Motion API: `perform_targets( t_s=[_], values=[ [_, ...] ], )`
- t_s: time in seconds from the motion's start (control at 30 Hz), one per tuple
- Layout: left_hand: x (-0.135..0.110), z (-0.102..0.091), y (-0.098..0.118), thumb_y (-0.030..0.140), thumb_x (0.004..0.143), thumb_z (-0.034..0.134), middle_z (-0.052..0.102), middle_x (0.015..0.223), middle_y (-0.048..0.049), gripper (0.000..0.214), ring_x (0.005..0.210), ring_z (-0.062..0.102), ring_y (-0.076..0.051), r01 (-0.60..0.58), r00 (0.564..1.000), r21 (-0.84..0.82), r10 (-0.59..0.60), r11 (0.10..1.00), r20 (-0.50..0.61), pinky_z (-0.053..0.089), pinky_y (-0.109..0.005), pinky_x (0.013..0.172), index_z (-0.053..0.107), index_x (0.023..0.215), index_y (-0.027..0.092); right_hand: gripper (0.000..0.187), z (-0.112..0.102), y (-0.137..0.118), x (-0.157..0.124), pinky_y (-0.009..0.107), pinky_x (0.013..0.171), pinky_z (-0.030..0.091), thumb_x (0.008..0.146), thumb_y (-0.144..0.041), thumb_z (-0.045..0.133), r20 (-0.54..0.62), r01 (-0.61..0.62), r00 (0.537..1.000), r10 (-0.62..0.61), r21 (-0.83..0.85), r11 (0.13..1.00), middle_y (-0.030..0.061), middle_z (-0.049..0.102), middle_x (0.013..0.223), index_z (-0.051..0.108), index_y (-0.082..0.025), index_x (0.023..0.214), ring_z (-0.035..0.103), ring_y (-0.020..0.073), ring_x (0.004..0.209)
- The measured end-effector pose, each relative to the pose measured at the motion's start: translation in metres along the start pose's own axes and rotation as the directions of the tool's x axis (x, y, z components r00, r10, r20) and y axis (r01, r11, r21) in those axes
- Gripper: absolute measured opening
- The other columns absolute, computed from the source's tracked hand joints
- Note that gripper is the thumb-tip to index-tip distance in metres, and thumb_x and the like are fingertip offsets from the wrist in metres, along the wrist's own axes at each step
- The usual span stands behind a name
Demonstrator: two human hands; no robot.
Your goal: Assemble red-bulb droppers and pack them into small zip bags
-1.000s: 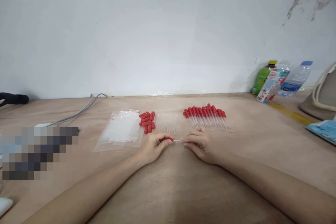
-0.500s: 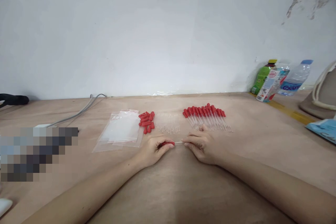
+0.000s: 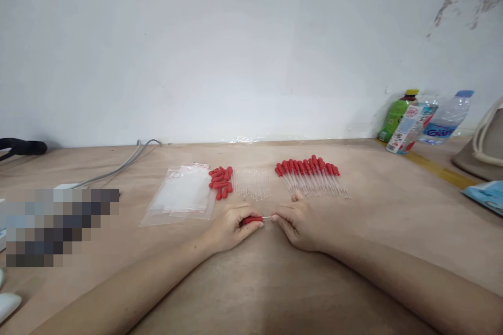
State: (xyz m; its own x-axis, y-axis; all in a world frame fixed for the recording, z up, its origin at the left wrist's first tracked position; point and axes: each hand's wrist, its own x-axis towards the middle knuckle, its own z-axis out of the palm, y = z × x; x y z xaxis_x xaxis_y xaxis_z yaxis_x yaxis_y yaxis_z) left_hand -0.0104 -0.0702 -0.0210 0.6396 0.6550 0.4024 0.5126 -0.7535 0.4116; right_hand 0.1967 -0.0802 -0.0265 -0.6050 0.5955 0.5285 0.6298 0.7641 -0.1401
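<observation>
My left hand [image 3: 230, 226] pinches a red rubber bulb [image 3: 252, 219] just above the wooden table [image 3: 275, 282]. My right hand [image 3: 295, 222] pinches a thin clear glass tube [image 3: 267, 218] whose end meets the bulb. Both hands rest close together at the table's middle. Behind them lie a small heap of loose red bulbs [image 3: 220, 181], a row of bare clear tubes [image 3: 251, 183], and a row of finished droppers with red bulbs [image 3: 310, 174].
Clear plastic bags [image 3: 181, 194] lie left of the bulbs. A grey cable [image 3: 118, 167] runs along the back left. Bottles [image 3: 422, 120] stand at the back right by the white wall, with a bag [image 3: 485, 149] and blue packet [image 3: 485, 194] at the right edge.
Both hands have drifted slightly nearer to me and closer together; the stretch of clear tube showing between them has shortened as the bulb and tube came together.
</observation>
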Motion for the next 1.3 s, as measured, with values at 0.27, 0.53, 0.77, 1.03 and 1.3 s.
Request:
perform_targets(
  t_s=[0.27,0.53,0.77,1.03,1.3],
  values=[
    [0.001,-0.001,-0.003,0.028,0.083,0.048,0.060,0.072,-0.0031,0.018,0.064,0.052,-0.012,-0.052,0.998,0.032,0.051,0.998,0.019,0.039,-0.022,0.058,0.061,0.087,0.016,0.029,0.003,-0.004,0.008,0.028,0.066,0.025,0.086,-0.018,0.033,0.110,-0.082,0.991,0.071,0.099,0.992,-0.0013,0.061,0.064,0.054,-0.017,0.067,0.046,0.0089,0.053],
    [0.003,-0.008,-0.013,0.026,0.083,0.048,0.058,0.092,-0.0052,0.020,0.081,0.053,-0.015,-0.030,0.999,-0.002,0.030,1.000,-0.043,0.044,-0.026,0.071,0.056,0.100,0.019,0.023,-0.012,-0.012,0.018,0.024,0.061,0.031,0.085,-0.021,0.035,0.254,-0.151,0.960,0.116,0.123,0.981,0.0020,0.061,0.071,0.055,-0.016,0.072,0.049,0.0103,0.060],
    [0.003,-0.003,-0.018,0.024,0.079,0.051,0.049,0.083,0.0003,0.034,0.061,0.047,-0.010,0.174,0.981,-0.007,-0.174,0.985,-0.085,0.041,-0.024,0.059,0.041,0.111,0.020,0.029,-0.040,0.021,0.040,0.021,0.048,0.030,0.078,-0.030,0.042,0.302,-0.570,0.792,0.531,0.054,0.820,0.0004,0.055,0.052,0.053,-0.017,0.054,0.049,0.0105,0.050],
    [0.004,-0.004,-0.016,0.026,0.080,0.048,0.047,0.070,0.0027,0.021,0.063,0.046,-0.012,0.175,0.984,0.059,-0.173,0.983,-0.034,0.038,-0.024,0.059,0.046,0.100,0.019,0.026,0.006,0.053,0.068,0.027,0.053,0.036,0.074,-0.032,0.043,0.075,-0.726,0.658,0.750,-0.203,0.657,0.0079,0.063,0.072,0.062,-0.017,0.065,0.058,0.0207,0.069],
    [0.005,-0.005,-0.017,0.027,0.081,0.047,0.049,0.070,0.0011,0.019,0.065,0.048,-0.012,0.172,0.985,0.066,-0.171,0.983,-0.019,0.039,-0.024,0.060,0.052,0.097,0.019,0.036,0.017,0.057,0.076,0.033,0.063,0.039,0.078,-0.040,0.040,0.034,-0.724,0.640,0.768,-0.309,0.617,0.0132,0.064,0.081,0.064,-0.014,0.085,0.059,0.0255,0.078]
  ],
)
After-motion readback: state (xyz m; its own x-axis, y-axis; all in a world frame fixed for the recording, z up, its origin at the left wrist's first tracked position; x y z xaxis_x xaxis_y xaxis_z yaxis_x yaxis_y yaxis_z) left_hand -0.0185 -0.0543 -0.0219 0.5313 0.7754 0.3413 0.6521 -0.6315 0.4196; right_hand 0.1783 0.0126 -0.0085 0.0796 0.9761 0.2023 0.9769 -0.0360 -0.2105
